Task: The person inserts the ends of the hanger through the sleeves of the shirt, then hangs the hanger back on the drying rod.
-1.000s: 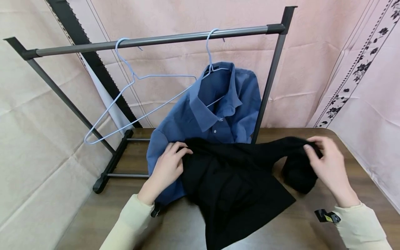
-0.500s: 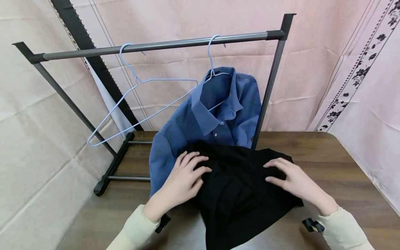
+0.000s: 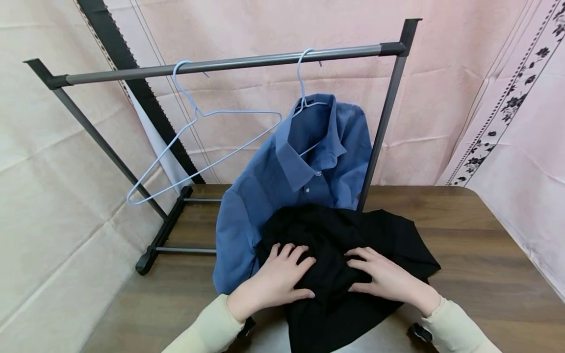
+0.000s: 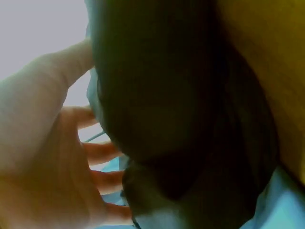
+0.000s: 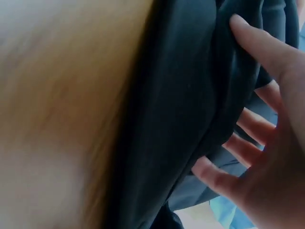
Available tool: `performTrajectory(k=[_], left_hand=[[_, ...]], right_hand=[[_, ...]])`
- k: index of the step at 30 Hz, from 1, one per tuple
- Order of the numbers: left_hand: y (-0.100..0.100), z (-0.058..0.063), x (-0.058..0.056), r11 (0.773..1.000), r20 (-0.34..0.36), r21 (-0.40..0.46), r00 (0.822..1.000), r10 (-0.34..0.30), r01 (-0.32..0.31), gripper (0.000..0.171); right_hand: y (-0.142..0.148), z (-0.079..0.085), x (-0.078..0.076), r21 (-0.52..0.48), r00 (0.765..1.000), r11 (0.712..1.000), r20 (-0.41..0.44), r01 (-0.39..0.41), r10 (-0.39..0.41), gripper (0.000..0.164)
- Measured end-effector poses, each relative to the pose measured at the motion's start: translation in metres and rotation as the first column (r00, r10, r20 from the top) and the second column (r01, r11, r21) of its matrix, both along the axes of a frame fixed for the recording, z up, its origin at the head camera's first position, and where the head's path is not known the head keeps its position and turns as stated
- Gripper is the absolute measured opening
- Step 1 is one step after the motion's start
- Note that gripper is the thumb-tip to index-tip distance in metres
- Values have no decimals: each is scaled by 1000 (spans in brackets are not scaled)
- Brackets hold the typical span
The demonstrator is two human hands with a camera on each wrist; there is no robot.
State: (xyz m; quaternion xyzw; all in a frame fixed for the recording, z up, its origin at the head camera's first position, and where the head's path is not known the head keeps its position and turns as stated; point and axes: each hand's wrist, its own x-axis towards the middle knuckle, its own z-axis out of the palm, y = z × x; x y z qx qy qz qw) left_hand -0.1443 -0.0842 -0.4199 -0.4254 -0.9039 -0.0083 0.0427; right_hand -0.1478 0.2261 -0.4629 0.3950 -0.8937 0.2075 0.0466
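A black cloth garment lies bunched on the table, overlapping the lower front of a blue collared shirt. My left hand rests on its left part with fingers spread. On the garment's right part lies my right hand, thumb and fingers apart and lightly bent. In the left wrist view the fingertips meet the edge of the dark cloth. The right wrist view has fingers touching folds of the same garment. The blue shirt hangs from a light blue hanger.
A grey metal clothes rack stands on the wooden table, its black foot at the left. A bare light blue hanger hangs at the left of the bar. Pink curtains enclose the back and sides.
My right hand let go of the garment's right end, which it held out, and moved left onto the cloth. My left hand slid down and right. That end is now tucked in.
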Motion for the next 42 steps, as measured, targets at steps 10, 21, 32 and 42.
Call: performTrajectory(k=[10, 21, 32, 42], left_hand=[[-20, 8, -17, 989, 28, 133, 997, -75, 70, 33], [-50, 39, -32, 874, -116, 485, 992, 54, 9, 29], [-74, 79, -39, 625, -220, 780, 953, 206, 45, 35], [-97, 113, -34, 460, -243, 886, 911, 332, 69, 28]], right_hand=[[1, 6, -1, -66, 998, 997, -52, -35, 32, 12], [28, 54, -4, -264, 974, 964, -221, -14, -46, 31], [64, 95, -5, -490, 892, 872, -390, 7, -227, 27], [70, 131, 17, -753, 787, 658, -387, 31, -480, 21]])
